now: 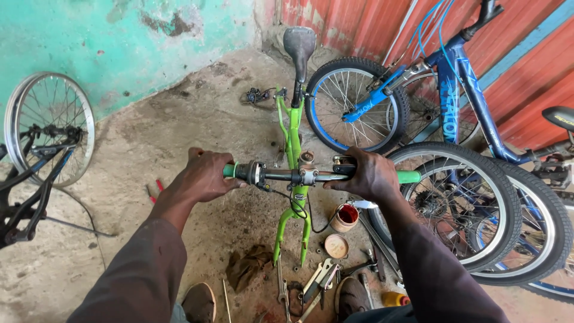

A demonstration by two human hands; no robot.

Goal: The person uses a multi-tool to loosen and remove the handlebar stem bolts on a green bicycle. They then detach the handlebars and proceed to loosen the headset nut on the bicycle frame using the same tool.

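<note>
Both hands, left hand [206, 175] and right hand [366, 174], grip handlebar [299, 176].

There are two hands on one handlebar [299, 175], the left hand [203, 176] and the right hand [371, 174], and there is one green bicycle frame [292, 143] with one black saddle [299, 45] at the far end. I count four wheels: one bare rim wheel [51, 128] at the left, one wheel with a blue rim [353, 104] far in the middle, and two wheels with black tyres [478, 203] at the right, next to one blue bicycle [466, 90]. Near the two shoes [200, 302] lie one small red tin [345, 216], one round lid [336, 245], one brown rag [248, 266], and several wrenches [320, 281] whose exact number I cannot tell.
</note>
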